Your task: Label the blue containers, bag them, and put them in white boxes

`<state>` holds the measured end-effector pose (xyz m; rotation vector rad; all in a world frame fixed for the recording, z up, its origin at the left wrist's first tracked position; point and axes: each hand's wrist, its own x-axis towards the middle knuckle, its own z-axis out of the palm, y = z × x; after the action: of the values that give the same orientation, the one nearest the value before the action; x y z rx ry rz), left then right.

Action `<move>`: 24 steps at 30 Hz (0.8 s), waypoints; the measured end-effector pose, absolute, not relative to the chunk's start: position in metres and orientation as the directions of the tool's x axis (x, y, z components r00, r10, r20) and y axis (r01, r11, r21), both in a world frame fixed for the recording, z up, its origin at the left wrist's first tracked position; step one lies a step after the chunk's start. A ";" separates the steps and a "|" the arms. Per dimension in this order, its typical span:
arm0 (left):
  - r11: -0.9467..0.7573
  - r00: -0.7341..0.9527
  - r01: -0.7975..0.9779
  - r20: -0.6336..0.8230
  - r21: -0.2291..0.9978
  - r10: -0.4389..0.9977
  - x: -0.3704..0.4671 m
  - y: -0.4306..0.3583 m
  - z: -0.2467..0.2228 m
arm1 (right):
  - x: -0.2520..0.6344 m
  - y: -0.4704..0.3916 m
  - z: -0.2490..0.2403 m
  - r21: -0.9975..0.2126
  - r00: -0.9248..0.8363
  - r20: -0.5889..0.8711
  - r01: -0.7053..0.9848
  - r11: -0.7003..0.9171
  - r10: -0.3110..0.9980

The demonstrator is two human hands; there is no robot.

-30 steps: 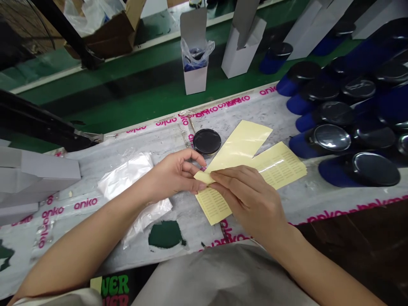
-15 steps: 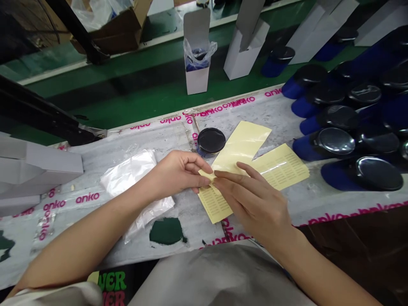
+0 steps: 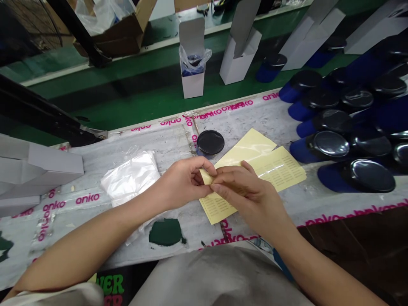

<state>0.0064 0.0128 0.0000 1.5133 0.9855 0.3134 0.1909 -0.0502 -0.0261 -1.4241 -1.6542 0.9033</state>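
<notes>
Clear plastic bags (image 3: 130,176) lying on the taped bench cover (image 3: 95,170); black round lid (image 3: 210,142) sitting just behind the sheets; blue bottles (image 3: 344,127) with dark caps lying stacked at the right; grey flat cartons (image 3: 35,165) sitting at the left; open white boxes (image 3: 193,63) standing on the green belt (image 3: 143,93), one holding a bagged bottle.
</notes>
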 end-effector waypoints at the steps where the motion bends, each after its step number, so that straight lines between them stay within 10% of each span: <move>1: 0.104 0.599 0.397 -0.343 0.912 0.724 0.007 0.013 0.000 | 0.190 -0.050 -0.024 -0.885 -0.088 0.105 0.446 0.133 0.991; 8: -0.019 0.639 0.526 -0.381 0.850 0.668 -0.004 0.017 0.011 | 0.191 -0.039 -0.011 -0.583 -0.011 0.622 0.661 0.472 0.783; 12: -0.093 0.535 0.657 -0.377 0.748 0.756 -0.017 0.032 0.018 | 0.195 -0.002 -0.014 -0.662 -0.087 0.494 0.608 0.439 0.865; 18: -0.314 0.445 0.543 0.050 0.779 0.894 -0.012 0.047 -0.014 | 0.189 0.009 -0.023 -0.804 -0.202 0.322 0.457 0.380 0.925; 24: -0.250 0.503 0.412 0.011 0.876 0.864 -0.004 0.041 -0.018 | 0.191 -0.019 -0.017 -0.892 -0.113 0.249 0.361 0.273 0.962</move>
<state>-0.0041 0.0406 -0.0180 1.8573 1.0606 0.6410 0.1907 -0.0191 -0.0167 -1.2359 -1.6475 0.8427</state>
